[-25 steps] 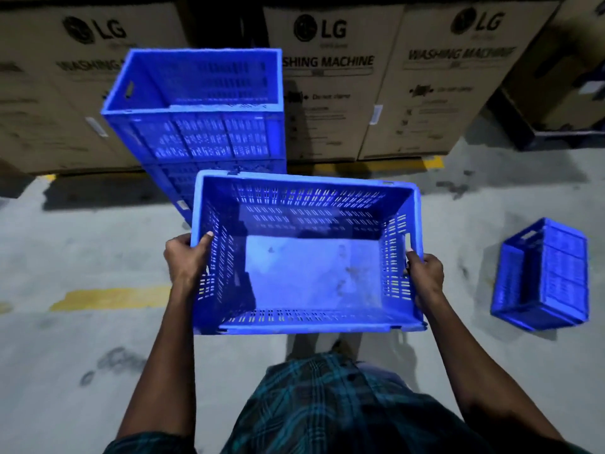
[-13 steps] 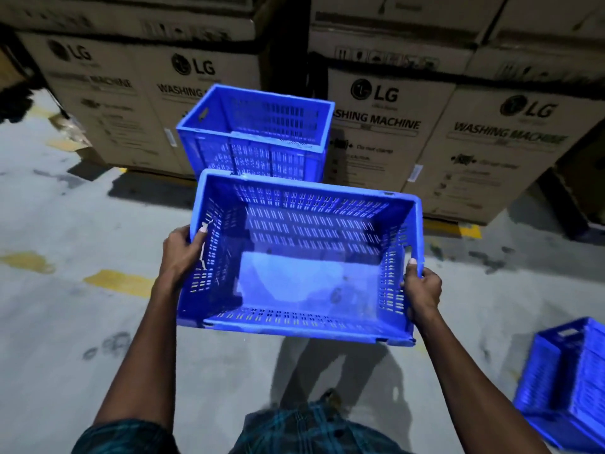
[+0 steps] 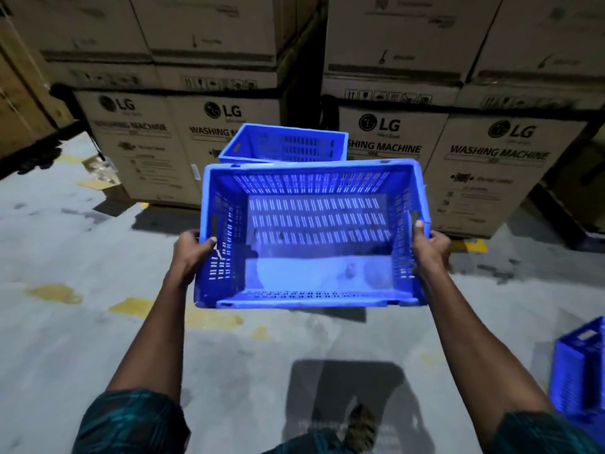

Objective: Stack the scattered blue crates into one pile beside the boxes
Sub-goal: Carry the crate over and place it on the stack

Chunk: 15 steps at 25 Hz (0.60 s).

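Observation:
I hold an empty blue slatted crate up in front of me, its open top tilted toward me. My left hand grips its left wall and my right hand grips its right wall. Behind it stands the pile of blue crates, only its top crate showing above the held crate's far rim, right against the cardboard boxes. Another blue crate lies on its side on the floor at the right edge.
Stacked LG washing machine boxes form a wall across the back, with a dark gap between the two stacks. The grey concrete floor carries worn yellow line marks. A flat cardboard scrap lies at the left near the boxes.
The held crate has risen and moved toward the pile, now covering most of it. The view has tilted up, showing more of the boxes; the crate on the floor has slid to the right edge.

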Each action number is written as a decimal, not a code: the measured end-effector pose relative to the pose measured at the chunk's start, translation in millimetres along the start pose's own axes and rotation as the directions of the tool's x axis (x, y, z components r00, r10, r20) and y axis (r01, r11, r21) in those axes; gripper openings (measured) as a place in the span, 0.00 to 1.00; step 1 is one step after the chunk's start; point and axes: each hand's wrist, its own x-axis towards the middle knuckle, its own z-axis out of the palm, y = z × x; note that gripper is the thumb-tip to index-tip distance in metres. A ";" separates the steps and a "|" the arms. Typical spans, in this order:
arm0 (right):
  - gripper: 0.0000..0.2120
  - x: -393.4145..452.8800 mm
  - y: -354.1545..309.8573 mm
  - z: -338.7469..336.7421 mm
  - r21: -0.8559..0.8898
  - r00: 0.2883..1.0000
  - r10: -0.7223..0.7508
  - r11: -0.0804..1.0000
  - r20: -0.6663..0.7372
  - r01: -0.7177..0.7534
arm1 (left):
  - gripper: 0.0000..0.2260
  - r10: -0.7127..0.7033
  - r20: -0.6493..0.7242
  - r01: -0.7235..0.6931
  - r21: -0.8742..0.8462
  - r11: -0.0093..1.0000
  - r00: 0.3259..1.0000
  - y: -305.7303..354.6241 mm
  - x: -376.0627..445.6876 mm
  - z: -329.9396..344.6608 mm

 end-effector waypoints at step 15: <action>0.13 -64.2 -129.2 57.2 -0.137 0.991 -0.137 0.981 0.008 0.136 | 0.18 -0.033 -0.375 0.116 0.203 0.972 0.927 66.7 45.3 -71.7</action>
